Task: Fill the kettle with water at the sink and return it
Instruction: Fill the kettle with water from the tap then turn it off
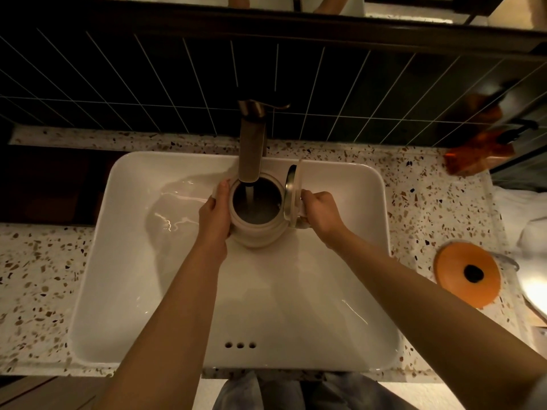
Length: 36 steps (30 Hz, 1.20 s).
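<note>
A white kettle [257, 232] is held over the white sink [124, 261], right under the brass tap [251, 149]. Its lid [291, 193] stands flipped up on the right side. A stream of water runs from the tap into the open mouth, and water shows inside. My left hand [214, 211] presses against the kettle's left side. My right hand [319, 213] is wrapped around the handle on the right, which it hides.
A speckled terrazzo counter [38, 279] surrounds the sink. On the right stand an orange round lid [467, 273] with a dark hole and an orange bottle [479, 155] by the dark tiled wall. White cloth [524, 220] lies at the far right.
</note>
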Tool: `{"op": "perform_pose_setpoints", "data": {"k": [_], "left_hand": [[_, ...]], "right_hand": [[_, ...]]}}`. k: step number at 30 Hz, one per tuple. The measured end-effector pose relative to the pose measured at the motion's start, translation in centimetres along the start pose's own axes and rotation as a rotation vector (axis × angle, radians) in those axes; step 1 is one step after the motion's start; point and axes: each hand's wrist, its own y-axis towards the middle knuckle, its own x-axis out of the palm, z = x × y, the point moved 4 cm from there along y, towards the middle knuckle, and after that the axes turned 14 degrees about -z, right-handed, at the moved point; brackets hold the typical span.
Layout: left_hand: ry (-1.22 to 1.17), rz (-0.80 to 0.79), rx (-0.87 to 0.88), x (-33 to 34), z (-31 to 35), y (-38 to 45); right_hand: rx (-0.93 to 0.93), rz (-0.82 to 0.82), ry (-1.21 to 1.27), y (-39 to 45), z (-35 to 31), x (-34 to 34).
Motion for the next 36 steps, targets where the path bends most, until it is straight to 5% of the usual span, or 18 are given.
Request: {"op": "perform_pose_setpoints", "data": {"k": [36], "left_hand": [[0.047,-0.008,-0.027,0.3,1.4,-0.6]], "right_hand": [[0.017,0.002,-0.013,0.4,-0.4,0.0]]}}
